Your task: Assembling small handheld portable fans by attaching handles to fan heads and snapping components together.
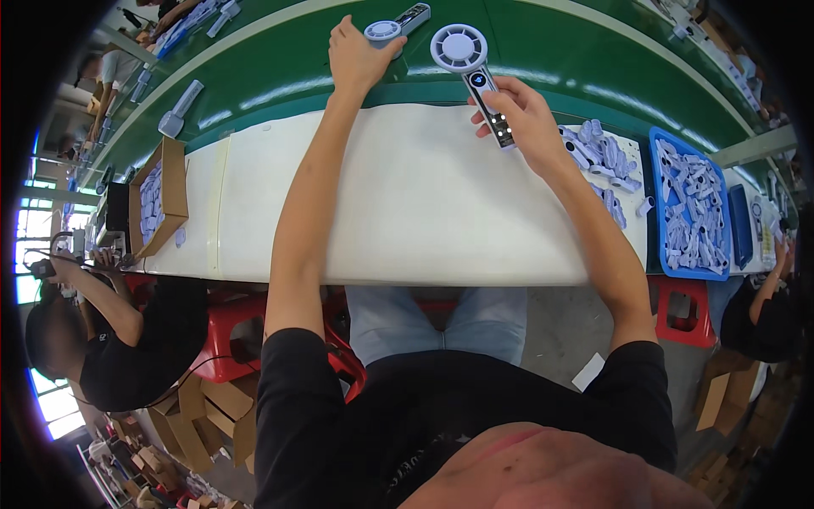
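My right hand (524,114) is closed around the handle of a pale lilac handheld fan (459,48), held upright above the far edge of the white table. Its handle front is uncovered, showing inner parts, a round lit display and small bright lights. Over the green belt, my left hand (358,59) is open, thumb and fingers apart beside the round head of a second handheld fan (383,31). That fan points away to the right, its handle front also uncovered. Whether my thumb touches it I cannot tell.
Loose lilac fan parts (606,157) lie at the table's right, beside a blue tray (656,212) of similar parts. A cardboard box (175,191) with lilac pieces stands left. Another fan (181,110) lies on the green conveyor belt (280,64). Co-workers sit at both sides.
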The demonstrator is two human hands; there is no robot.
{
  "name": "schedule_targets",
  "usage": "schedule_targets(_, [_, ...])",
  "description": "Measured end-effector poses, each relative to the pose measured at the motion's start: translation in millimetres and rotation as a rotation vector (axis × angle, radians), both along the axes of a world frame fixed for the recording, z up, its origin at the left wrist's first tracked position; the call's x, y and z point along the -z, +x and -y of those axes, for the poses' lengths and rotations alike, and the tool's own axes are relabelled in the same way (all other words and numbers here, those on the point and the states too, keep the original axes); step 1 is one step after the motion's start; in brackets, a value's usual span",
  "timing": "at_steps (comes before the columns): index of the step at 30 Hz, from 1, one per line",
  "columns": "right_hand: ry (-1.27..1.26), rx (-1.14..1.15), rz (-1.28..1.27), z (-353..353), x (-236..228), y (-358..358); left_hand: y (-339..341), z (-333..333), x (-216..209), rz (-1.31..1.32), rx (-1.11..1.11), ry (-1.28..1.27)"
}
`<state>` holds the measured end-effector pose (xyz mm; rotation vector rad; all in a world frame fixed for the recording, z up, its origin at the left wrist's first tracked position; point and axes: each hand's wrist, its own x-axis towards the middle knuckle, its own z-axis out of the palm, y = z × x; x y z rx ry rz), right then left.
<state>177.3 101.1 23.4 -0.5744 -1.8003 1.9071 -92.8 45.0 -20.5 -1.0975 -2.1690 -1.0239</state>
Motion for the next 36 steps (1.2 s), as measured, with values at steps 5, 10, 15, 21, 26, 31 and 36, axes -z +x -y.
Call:
schedule_targets(5, [0.114, 0.111, -0.032, -18.4, -0.8, -1.0, -15.5, -20.6, -10.3, 0.484, 0.139, -0.114])
schedule_targets(10, [0.564, 0.202, 0.215, -73.4, -6.2, -2.2, -8.6, 15.4, -32.8, 0.54, 0.257, 0.485])
schedule_targets(15, [1.02, 0.195, 0.443, -173.0, 25.7, -48.5, -8.8, 64.6, -29.7, 0.962, 0.595, 0.885])
schedule_targets(21, [1.26, 0.212, 0.574, -248.6, 56.6, -37.0, 30.1, 56.6, -16.9, 1.406, 0.826, 1.022])
schedule_targets(26, [1.457, 0.203, 0.513, -231.1, 35.3, -1.6, 48.6, 50.7, -13.5, 1.601, 0.894, 0.893])
schedule_targets(31, [1.242, -0.09, 0.548, -139.0, -36.5, 48.3, 49.8, 59.1, -9.6, 1.486, 0.877, 0.627])
schedule_targets(36, [1.183, -0.216, 0.807, -91.9, -34.3, 94.7, 67.5, 45.7, -10.2, 1.508, 1.023, 0.423])
